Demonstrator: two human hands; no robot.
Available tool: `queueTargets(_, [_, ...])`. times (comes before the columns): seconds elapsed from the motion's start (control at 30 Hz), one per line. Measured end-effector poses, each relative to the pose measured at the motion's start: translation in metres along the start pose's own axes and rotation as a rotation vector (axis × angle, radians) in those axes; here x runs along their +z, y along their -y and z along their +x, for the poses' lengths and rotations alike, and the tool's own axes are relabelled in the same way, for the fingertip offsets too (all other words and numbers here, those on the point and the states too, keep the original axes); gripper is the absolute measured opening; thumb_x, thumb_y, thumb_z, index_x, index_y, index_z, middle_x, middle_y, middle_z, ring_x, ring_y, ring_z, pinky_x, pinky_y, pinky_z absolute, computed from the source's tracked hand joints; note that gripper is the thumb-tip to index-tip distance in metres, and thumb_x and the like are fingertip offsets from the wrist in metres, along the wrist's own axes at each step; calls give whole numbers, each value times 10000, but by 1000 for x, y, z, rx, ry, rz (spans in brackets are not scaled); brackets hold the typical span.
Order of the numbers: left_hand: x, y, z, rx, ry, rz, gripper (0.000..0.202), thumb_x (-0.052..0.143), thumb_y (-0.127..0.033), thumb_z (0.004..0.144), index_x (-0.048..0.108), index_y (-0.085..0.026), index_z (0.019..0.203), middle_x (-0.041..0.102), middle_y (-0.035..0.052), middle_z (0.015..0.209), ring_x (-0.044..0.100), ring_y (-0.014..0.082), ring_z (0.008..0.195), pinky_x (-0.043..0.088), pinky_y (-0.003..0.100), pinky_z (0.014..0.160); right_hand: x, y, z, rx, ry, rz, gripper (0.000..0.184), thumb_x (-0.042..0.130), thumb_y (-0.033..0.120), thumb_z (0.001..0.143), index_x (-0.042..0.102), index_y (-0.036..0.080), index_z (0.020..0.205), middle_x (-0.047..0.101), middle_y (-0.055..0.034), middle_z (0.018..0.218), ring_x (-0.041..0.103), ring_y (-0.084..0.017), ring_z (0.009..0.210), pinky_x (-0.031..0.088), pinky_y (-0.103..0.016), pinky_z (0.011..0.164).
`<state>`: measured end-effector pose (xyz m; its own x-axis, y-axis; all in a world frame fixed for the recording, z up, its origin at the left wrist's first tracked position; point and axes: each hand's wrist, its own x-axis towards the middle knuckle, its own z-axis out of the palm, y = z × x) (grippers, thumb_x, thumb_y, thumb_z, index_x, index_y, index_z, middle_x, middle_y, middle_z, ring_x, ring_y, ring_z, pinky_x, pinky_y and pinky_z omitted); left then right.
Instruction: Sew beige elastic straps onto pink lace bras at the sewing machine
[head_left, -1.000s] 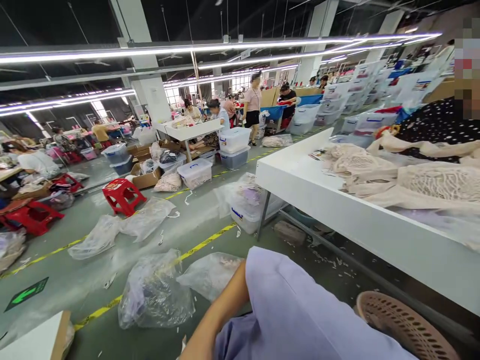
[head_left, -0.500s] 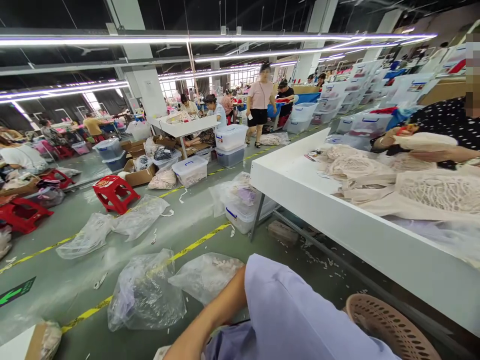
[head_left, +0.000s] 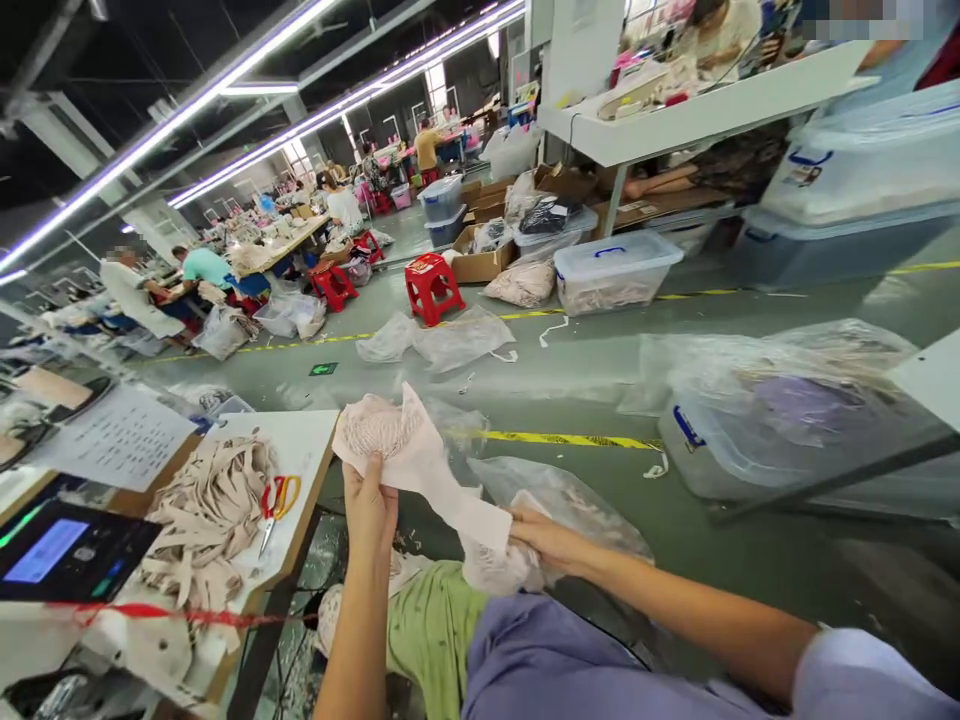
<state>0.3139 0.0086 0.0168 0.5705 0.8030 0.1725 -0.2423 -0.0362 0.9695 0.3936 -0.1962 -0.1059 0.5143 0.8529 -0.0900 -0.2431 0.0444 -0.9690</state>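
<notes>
Possibly the pale pink lace garment piece (head_left: 431, 475), held out in mid-air, could warp if tugged unevenly: the left hand (head_left: 370, 500) pinches its lace end, the right hand (head_left: 551, 540) grips the other, fingers curled. Swung left, it could catch the scissors (head_left: 276, 502) beside the fabric strips (head_left: 214, 505).

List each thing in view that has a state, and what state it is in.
Left hand: closed on lace piece
Right hand: closed on lace piece
Lace piece: spread between both hands
Scissors: lying down, not in use
Strips: heaped loosely
Screen: lit
Red stool: upright
Tub: lid on
Ceiling lights: on
</notes>
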Motion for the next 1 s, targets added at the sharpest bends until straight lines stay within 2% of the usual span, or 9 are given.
queueTargets(0.1, [18,12,11,-51,44,-113,647,771,-373,805,506,-336,1393,663,69,1341,695,188,1105,576,290,916,-38,1,14,3,-130,-8,357,649,514,874,661,167,791,639,-35,735,608,-183,673,498,-310,625])
queueTargets(0.17, [18,20,8,-34,58,-57,673,772,-421,805,489,-320,1408,660,83,1338,686,201,1129,569,301,932,-55,13,21,-77,-260,-64,353,701,521,800,670,171,766,641,-39,767,597,-193,734,490,-323,695])
queueTargets(0.23, [12,26,0,26,41,14,654,749,-461,823,491,-298,1402,660,90,1331,662,219,1181,546,329,984,-64,31,28,-170,-310,-121,326,720,494,786,719,176,856,688,-64,938,609,-210,865,482,-332,808])
queueTargets(0.3, [3,30,-10,79,10,132,608,730,-487,837,528,-257,1361,665,100,1313,637,238,1222,516,353,1032,-67,52,37,-225,-257,-88,307,710,474,813,747,192,929,698,-77,1149,620,-209,937,474,-327,851])
queueTargets(0.4, [-5,33,-21,114,7,362,516,708,-513,848,609,-186,1235,697,122,1226,631,270,1219,501,372,1041,-63,79,57,-214,-139,150,279,749,462,787,759,196,869,665,-70,1316,648,-187,905,491,-305,791])
queueTargets(0.57, [-1,39,-27,143,95,536,452,646,-522,882,638,-170,1165,712,128,1169,645,284,1168,496,396,1016,-52,98,87,-189,-40,379,302,838,440,698,773,187,849,760,-65,1077,686,-197,891,516,-318,833])
queueTargets(0.7, [7,47,-30,132,87,563,448,625,-498,899,621,-160,1193,702,136,1187,656,270,1141,512,365,965,-50,89,91,-227,-83,378,283,837,437,710,795,201,860,744,-50,1147,684,-198,891,525,-316,804])
queueTargets(0.83, [26,60,-28,48,56,429,450,653,-487,889,603,-160,1195,685,137,1232,641,260,1174,519,337,953,-62,78,92,-239,-253,422,295,846,427,705,799,200,887,768,-44,1013,674,-179,834,503,-285,764])
queueTargets(1.0, [67,82,-13,-225,199,-87,558,739,-440,827,528,-256,1309,601,99,1409,589,234,1283,521,320,987,-89,78,102,-265,-399,438,362,849,459,663,796,209,920,769,-28,865,673,-177,762,509,-289,729])
